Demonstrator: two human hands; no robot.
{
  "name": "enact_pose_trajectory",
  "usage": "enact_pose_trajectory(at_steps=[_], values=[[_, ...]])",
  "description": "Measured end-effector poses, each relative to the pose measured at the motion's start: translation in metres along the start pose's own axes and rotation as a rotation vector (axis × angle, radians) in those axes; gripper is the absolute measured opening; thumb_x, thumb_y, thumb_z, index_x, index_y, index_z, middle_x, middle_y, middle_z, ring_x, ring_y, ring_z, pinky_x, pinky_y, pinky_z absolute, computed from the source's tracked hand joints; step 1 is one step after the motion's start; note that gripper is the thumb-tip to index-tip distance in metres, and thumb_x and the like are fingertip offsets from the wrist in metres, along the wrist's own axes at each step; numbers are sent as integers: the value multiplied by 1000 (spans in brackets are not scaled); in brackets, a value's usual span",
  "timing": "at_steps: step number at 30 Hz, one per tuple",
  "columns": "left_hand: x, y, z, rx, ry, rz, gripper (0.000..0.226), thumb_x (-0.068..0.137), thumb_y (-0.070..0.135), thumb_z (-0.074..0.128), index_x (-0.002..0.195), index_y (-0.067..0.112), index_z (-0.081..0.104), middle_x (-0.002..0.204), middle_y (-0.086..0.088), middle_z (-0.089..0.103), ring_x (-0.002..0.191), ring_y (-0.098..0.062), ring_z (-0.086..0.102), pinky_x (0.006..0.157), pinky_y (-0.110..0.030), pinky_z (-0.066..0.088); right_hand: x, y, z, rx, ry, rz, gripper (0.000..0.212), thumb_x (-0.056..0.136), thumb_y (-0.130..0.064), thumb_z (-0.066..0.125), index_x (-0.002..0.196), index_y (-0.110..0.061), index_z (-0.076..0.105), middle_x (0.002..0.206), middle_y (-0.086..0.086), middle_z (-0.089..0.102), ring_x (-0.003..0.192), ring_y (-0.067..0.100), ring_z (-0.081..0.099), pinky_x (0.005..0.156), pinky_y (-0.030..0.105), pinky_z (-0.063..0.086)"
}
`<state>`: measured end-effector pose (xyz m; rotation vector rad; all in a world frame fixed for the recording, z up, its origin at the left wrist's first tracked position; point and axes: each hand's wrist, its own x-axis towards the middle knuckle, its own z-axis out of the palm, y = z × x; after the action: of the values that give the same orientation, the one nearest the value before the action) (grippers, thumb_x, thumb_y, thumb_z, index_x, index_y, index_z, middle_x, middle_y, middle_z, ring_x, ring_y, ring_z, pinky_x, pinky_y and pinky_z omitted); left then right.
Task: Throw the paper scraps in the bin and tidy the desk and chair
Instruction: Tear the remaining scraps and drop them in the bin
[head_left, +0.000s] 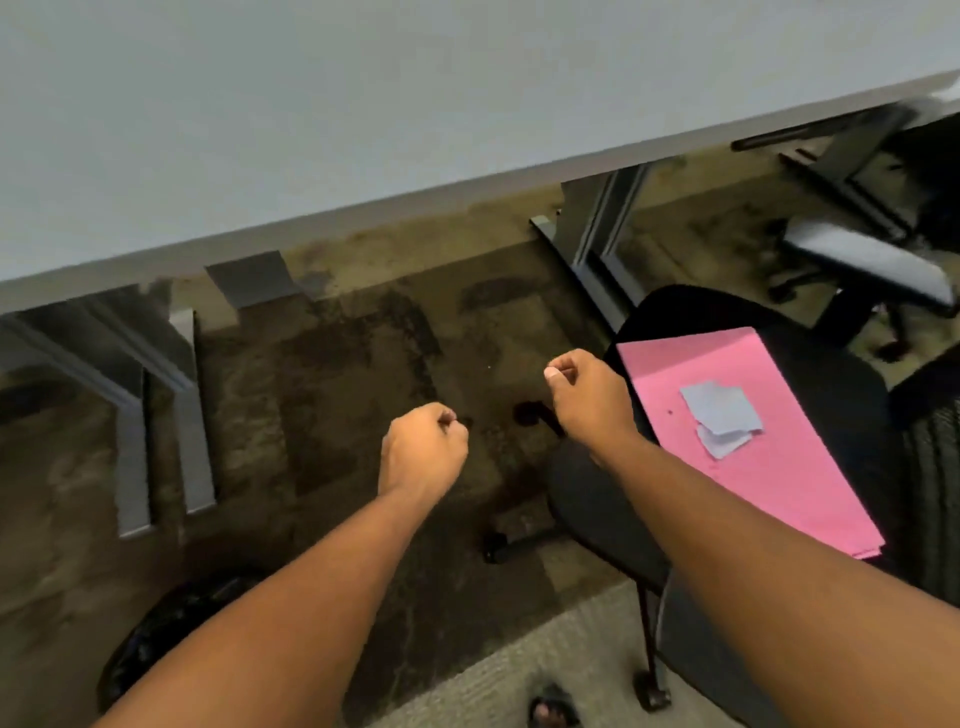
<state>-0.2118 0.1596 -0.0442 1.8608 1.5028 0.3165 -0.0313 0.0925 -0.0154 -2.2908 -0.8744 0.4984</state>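
Observation:
Pale blue paper scraps (721, 415) lie in a small pile on a pink folder (748, 457), which rests on the seat of a black office chair (841, 374) at the right. My right hand (584, 397) hovers just left of the folder, fingers curled into a fist with nothing visible in it. My left hand (423, 449) is also a closed fist, held over the carpet in the middle. A black bin with a dark liner (156, 639) stands at the lower left, partly behind my left forearm. The white desk (363, 104) fills the top.
Grey metal desk legs (135, 415) stand at the left and another leg (597, 244) is behind the chair. A second chair with a padded armrest (867, 265) is at the far right. The chair's wheeled base (649, 691) and a sandalled foot (553, 704) are near the bottom edge.

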Motion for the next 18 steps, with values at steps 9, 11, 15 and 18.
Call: enact_pose_trajectory(at_steps=[9, 11, 15, 18], values=[[-20, 117, 113, 39, -132, 218, 17, 85, 26, 61, 98, 22, 72, 95, 0, 73, 86, -19, 65, 75, -28, 49, 40, 106, -101, 3, 120, 180, 11, 95, -23, 55, 98, -15, 63, 100, 6, 67, 92, 25, 61, 76, 32, 47], [-27, 137, 142, 47, -170, 281, 18, 86, 23, 62, 101, 18, 71, 97, -2, 72, 86, -19, 65, 75, -29, 50, 48, 135, -117, 3, 134, 235, 12, 95, -22, 54, 99, -16, 63, 101, 5, 66, 90, 23, 60, 74, 31, 46], [-34, 168, 192, 131, -252, 404, 34, 89, 25, 60, 122, 15, 65, 117, -5, 63, 103, -20, 59, 85, -34, 50, 57, 190, -141, -2, 152, 337, 16, 95, -23, 53, 105, -17, 64, 107, 6, 66, 91, 24, 57, 74, 33, 48], [-32, 184, 218, 174, -254, 480, 45, 89, 29, 61, 132, 16, 57, 136, -3, 50, 123, -21, 44, 99, -38, 44, 61, 218, -151, -11, 153, 389, 17, 93, -20, 51, 103, -17, 65, 106, 8, 67, 88, 24, 57, 71, 32, 45]])
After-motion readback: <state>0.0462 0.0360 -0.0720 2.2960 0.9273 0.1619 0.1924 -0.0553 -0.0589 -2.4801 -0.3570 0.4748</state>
